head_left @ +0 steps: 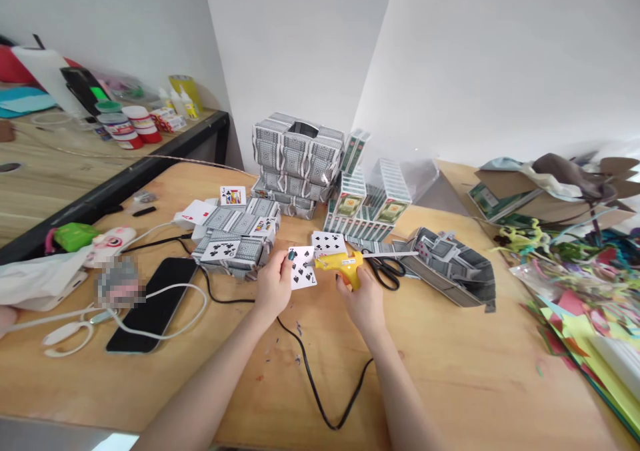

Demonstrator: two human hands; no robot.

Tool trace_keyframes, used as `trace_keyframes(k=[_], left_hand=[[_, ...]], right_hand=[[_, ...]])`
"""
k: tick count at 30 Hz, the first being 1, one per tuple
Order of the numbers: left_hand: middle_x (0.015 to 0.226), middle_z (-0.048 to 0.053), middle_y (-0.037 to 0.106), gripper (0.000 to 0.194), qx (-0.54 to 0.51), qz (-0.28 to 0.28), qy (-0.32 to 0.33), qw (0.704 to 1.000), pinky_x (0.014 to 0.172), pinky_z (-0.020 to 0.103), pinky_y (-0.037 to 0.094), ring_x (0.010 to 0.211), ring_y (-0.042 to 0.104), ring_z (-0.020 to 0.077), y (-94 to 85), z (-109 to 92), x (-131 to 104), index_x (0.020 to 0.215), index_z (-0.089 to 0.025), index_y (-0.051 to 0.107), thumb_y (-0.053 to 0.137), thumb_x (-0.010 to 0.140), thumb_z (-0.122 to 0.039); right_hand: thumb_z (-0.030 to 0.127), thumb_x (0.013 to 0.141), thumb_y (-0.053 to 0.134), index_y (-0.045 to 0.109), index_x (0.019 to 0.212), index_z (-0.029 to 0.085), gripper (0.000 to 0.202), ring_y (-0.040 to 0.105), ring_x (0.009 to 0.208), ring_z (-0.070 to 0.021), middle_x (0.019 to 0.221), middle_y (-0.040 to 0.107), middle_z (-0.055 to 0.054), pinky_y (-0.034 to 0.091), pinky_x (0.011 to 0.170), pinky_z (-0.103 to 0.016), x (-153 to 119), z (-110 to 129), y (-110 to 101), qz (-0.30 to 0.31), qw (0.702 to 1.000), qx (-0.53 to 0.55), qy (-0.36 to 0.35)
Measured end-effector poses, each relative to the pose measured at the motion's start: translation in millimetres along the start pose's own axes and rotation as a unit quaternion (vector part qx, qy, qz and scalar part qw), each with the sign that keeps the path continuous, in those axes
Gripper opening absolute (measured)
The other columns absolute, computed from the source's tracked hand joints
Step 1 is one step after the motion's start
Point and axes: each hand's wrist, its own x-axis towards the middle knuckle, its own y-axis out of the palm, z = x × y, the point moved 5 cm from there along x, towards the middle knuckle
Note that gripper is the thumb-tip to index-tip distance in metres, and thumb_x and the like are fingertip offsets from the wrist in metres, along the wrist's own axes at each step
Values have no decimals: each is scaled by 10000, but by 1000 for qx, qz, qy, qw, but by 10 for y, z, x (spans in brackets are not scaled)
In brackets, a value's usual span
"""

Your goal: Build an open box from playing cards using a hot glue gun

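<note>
Between the thumb and fingers of my left hand (274, 284) is a playing card (303, 274), a seven of spades, face up. My right hand (363, 304) grips a yellow hot glue gun (350, 264), its nozzle at the card's right edge; whether it touches is too small to tell. A white glue stick (395, 254) sticks out of the gun's back. Left of my hands sits a low block built of playing cards (240, 227), with loose cards on top. Another face-up card (327, 242) lies behind the gun. Black-handled scissors (387, 272) rest beside my right hand.
Behind stand a tall card-built box (297, 151) and stacked card packs (370, 197). A curved card-built piece (450, 267) lies right, near colourful paper scraps (575, 311). A phone (153, 304) and white cable (205, 304) lie left. A black cord (310, 377) loops in front.
</note>
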Motion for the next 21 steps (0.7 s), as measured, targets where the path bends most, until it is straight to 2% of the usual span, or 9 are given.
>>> trace_keyframes(k=[12, 21], left_hand=[[606, 2, 579, 215, 0, -16, -11, 1000, 508, 227, 360, 535, 527, 143, 10, 68, 5, 819, -178, 547, 374, 830, -304], [620, 5, 577, 228, -25, -21, -33, 999, 516, 232, 369, 555, 524, 146, 2, 91, -2, 842, -175, 547, 375, 831, -324]], right_hand=[[325, 753, 484, 427, 649, 203, 169, 495, 596, -143, 676, 533, -23, 358, 543, -248, 21, -30, -31, 8, 999, 34, -6], [342, 750, 467, 464, 685, 197, 158, 529, 640, -177, 714, 567, -57, 379, 552, -268, 40, -80, -43, 10, 1000, 14, 6]])
